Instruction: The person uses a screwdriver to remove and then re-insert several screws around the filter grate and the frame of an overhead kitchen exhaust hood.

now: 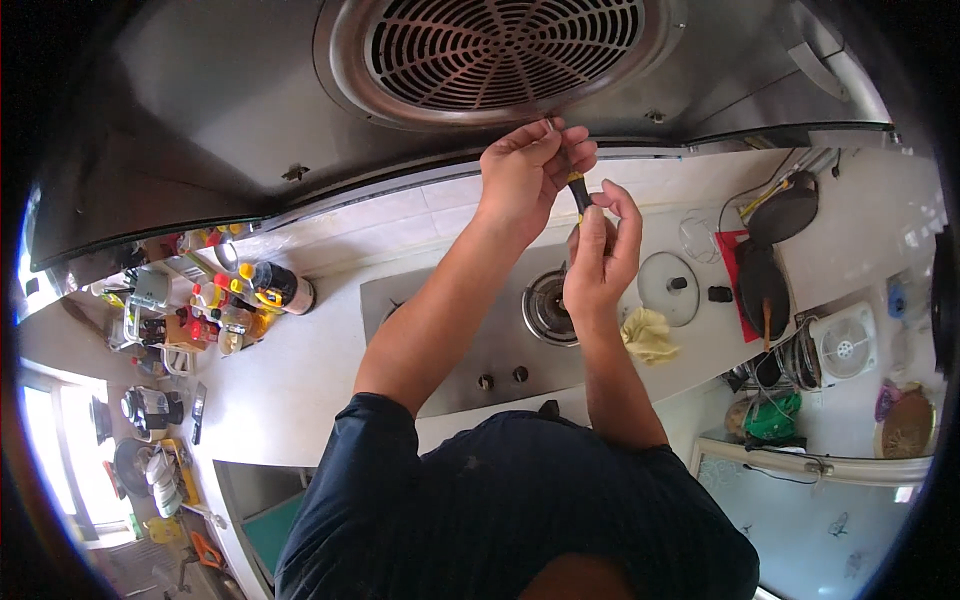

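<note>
A single wide fisheye view looks from the person's head, steeply down and ahead over the dark shirt (560, 490) at the near edge. It faces the white counter (290, 360) and the cooktop (500, 340), with the range hood (220, 110) across the far side. The left hand (520, 175) and right hand (600, 250) sit near the middle, at arm's reach. Its sweep runs from a bright window (60, 440) on the left to a pale glass panel (840, 540) on the right, and straight edges bend toward the dark rim.
</note>
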The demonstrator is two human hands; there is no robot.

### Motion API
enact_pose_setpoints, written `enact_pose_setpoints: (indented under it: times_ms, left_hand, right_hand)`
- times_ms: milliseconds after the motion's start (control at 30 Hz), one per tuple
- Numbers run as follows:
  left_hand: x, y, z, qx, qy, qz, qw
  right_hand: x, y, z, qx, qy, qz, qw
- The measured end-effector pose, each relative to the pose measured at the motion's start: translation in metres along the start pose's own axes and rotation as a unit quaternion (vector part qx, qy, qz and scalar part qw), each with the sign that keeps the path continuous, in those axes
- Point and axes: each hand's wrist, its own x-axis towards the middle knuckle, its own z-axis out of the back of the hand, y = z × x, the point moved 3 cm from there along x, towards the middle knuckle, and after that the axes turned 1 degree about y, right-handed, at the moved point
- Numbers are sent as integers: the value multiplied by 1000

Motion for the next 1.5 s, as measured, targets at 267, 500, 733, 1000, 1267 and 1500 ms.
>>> enact_pose_setpoints:
  times_ms: [267,500,733,1000,1267,1500]
  left_hand:
    - [-2,-3,-1,20,-31,6,999]
    - [-2,-3,0,6,-8,21,1000]
    - [3,3,6,2,-10,16,1000]
    - [2,1,3,0,-1,25,1000]
    - [1,1,7,-18,7,16,1000]
    - [7,-3,9,-42,8,31,999]
  right_hand:
    - [0,10,-5,-263,10,320,910]
    - [3,2,3,-209,14,167,963]
    - [2,4,-1,-250,8,286,925]
    - [0,1,-1,-246,-12,325,913]
    - [1,5,-5,-297,-3,387,873]
    - [4,-3,0,-218,2,280,935]
